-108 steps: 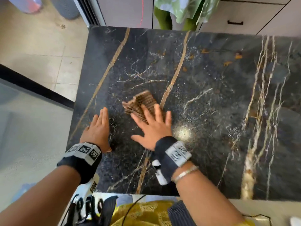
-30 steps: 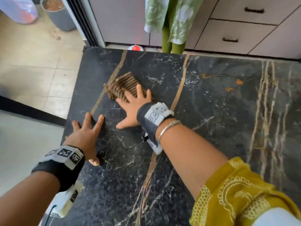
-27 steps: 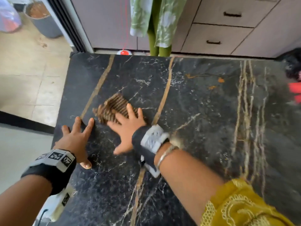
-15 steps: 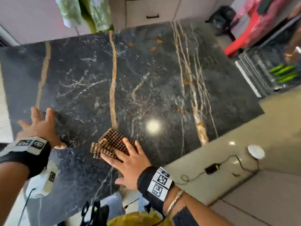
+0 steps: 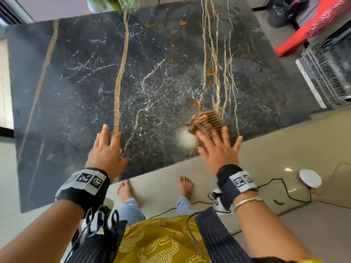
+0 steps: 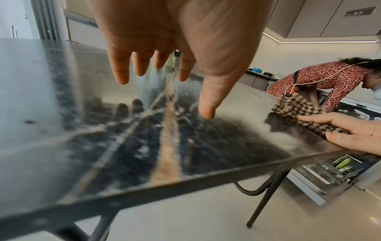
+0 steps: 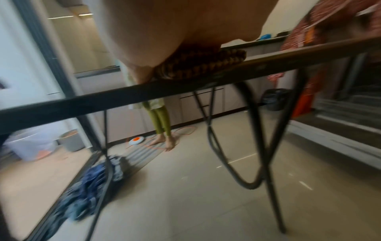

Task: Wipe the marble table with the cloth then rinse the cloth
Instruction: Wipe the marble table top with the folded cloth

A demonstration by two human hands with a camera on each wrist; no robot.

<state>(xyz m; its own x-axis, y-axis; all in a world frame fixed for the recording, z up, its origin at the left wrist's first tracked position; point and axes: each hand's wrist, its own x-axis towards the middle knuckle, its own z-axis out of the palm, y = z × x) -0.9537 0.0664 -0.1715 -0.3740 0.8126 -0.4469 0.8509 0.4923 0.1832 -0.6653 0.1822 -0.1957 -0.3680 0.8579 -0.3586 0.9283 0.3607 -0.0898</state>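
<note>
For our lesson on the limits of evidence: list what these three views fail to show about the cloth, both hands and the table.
- Cloth: near part hidden under the right hand, head view.
- Right hand's fingers: cut off by the top edge, right wrist view; blurred.
- Left hand: whether its fingertips touch the table is unclear.
- Table's far edge: cut off, head view.

My right hand lies flat with fingers spread on the brown woven cloth, pressing it onto the marble table close to the near edge, at about four o'clock on the slab. My left hand rests flat on the bare stone at about six o'clock, fingers straight beside a gold vein, well apart from the cloth. Below the edge I see my bare feet on the pale floor (a black cable runs to a white disc at four o'clock).
</note>
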